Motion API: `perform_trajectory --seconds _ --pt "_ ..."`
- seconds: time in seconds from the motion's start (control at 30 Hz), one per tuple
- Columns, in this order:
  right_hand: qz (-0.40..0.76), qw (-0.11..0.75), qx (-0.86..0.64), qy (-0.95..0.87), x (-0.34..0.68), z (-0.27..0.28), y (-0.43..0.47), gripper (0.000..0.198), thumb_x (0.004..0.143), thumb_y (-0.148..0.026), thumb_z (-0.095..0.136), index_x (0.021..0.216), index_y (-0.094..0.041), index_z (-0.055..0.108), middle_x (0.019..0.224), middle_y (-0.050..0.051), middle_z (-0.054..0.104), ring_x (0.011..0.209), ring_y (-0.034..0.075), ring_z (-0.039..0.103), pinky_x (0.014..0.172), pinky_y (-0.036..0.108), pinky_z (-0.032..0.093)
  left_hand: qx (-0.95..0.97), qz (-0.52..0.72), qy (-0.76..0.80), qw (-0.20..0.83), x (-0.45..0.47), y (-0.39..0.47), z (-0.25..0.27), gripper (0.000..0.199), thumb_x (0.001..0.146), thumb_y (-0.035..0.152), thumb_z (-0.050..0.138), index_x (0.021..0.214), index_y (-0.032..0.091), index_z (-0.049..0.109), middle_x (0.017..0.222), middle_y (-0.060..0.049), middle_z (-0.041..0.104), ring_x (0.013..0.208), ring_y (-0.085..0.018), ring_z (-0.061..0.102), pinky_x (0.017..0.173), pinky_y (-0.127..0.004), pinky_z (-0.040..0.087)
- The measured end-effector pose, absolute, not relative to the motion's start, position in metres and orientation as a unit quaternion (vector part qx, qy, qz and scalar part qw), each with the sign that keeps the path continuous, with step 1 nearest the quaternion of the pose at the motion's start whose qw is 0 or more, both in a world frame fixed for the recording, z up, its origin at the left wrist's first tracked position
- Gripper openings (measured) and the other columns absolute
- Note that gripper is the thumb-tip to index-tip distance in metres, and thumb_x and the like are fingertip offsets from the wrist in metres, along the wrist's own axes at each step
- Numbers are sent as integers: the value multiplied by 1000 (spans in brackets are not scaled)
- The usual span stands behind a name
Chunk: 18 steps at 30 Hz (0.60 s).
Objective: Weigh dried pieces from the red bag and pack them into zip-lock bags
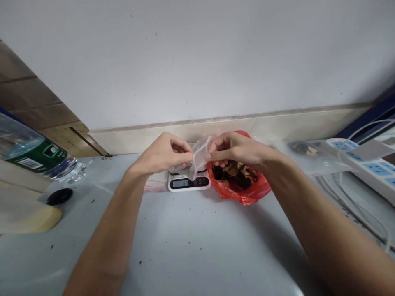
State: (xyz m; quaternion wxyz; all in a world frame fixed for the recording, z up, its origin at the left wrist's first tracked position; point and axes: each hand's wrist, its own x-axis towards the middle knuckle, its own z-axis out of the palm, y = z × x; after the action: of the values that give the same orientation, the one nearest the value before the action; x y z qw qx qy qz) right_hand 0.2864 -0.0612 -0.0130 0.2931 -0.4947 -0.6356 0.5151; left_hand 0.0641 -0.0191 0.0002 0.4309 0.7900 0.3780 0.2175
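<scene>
A small clear plastic bag [200, 155] is stretched between my two hands above a white digital scale [189, 185], whose lit display seems to read 63. My left hand [165, 153] pinches the bag's left edge between thumb and fingers. On the other edge, my right hand [233, 148] is closed in a similar pinch. Just right of the scale, partly under my right hand, sits an open red plastic bag [247, 196] holding dark and tan dried pieces. My hands cover part of the scale's top, and what lies on it is hard to make out.
At left stand a water bottle [37, 154] with a green label and a black cap [59, 196]. A white power strip [367, 164] with cables lies at right, beside another clear bag [308, 158] with some pieces inside. A white wall [197, 61] rises behind the table [185, 246].
</scene>
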Motion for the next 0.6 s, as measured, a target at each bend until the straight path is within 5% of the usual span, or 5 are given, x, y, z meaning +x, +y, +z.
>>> perform_trajectory --seconds 0.1,0.23,0.33,0.6 --pt "456 339 -533 -627 289 -13 -60 26 68 -34 76 61 -22 54 60 -5 52 58 11 45 57 29 35 782 269 384 410 56 -13 1 13 66 22 67 56 21 75 56 -1 69 54 -14 61 54 -25 48" --pt "318 459 -544 -626 279 -10 -61 16 62 -16 63 70 -24 53 77 0 65 75 19 63 66 30 45 762 334 402 383 59 -18 4 11 64 24 70 55 20 74 56 -2 70 56 -14 63 56 -25 50" --pt "251 421 -554 -673 270 -7 -65 14 63 -11 55 65 -22 63 89 6 74 94 26 68 76 34 49 752 348 407 386 71 -28 6 10 63 23 69 55 20 73 58 -1 71 57 -15 63 56 -25 51" --pt "188 413 -561 -692 269 -1 -73 20 71 -6 50 73 -23 61 97 6 76 90 24 70 73 33 49 729 380 432 372 80 -33 4 12 65 23 69 55 20 72 58 0 69 57 -14 62 58 -26 51"
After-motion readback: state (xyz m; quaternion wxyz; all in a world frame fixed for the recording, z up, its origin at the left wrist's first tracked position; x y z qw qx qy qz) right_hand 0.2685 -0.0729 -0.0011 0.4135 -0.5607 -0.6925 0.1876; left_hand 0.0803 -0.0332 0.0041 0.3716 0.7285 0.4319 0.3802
